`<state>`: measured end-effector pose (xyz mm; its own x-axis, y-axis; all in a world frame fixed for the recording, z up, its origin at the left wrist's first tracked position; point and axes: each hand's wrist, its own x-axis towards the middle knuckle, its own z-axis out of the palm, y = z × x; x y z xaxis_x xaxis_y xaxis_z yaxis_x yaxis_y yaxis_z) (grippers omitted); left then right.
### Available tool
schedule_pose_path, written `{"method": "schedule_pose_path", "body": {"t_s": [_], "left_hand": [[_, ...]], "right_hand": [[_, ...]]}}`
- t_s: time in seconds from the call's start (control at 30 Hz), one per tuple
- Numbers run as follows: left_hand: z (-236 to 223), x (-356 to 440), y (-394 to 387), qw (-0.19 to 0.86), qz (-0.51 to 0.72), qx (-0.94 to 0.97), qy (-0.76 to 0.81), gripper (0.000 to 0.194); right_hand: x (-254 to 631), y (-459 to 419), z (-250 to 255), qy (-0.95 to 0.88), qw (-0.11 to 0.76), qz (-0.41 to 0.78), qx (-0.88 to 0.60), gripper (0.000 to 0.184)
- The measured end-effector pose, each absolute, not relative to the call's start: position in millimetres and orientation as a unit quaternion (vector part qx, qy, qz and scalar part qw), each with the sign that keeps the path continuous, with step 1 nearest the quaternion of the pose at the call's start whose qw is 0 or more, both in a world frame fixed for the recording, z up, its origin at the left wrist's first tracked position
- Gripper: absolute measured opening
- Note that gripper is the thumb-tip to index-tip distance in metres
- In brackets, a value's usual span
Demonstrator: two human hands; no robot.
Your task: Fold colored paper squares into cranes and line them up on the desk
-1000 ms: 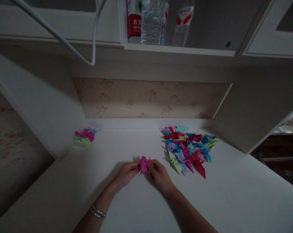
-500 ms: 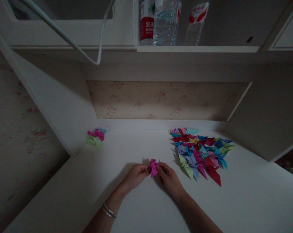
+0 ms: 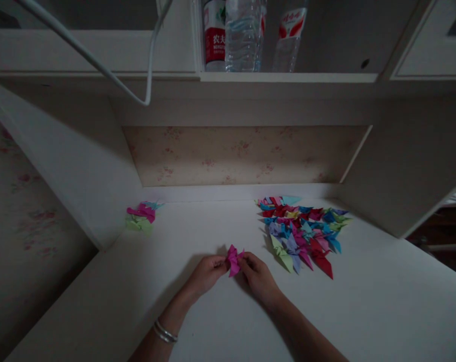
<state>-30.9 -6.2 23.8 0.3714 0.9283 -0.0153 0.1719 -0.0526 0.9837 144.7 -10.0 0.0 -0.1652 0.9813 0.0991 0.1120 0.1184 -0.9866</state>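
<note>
A small magenta folded-paper piece, likely an origami crane (image 3: 233, 261), is held just above the white desk. My left hand (image 3: 207, 274) pinches its left side between thumb and fingers. On its right side, my right hand (image 3: 258, 276) grips it the same way. To the right lies a close cluster of folded paper cranes (image 3: 299, 236) in red, blue, green, purple and pink. Farther off at the left, a few crumpled-looking folded papers (image 3: 140, 217) in magenta, pale green and light blue sit by the side panel.
The white desk (image 3: 198, 322) runs under a shelf holding clear plastic bottles (image 3: 243, 37) and a red-labelled bottle (image 3: 215, 37). A white cable (image 3: 110, 75) hangs at upper left. Side panels (image 3: 73, 161) close in the desk's back corners.
The whole scene has shifted slightly left as the camera turned right. Both hands keep hold of the magenta paper, which has turned slightly between the fingers.
</note>
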Motion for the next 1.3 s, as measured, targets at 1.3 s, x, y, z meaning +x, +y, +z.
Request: {"method": "schedule_pose_path", "body": {"t_s": [1.3], "left_hand": [[13, -28, -8, 0.442, 0.316, 0.669, 0.507, 0.032]], "right_hand": [[515, 50, 46, -0.527, 0.377, 0.228, -0.727, 0.009]]}}
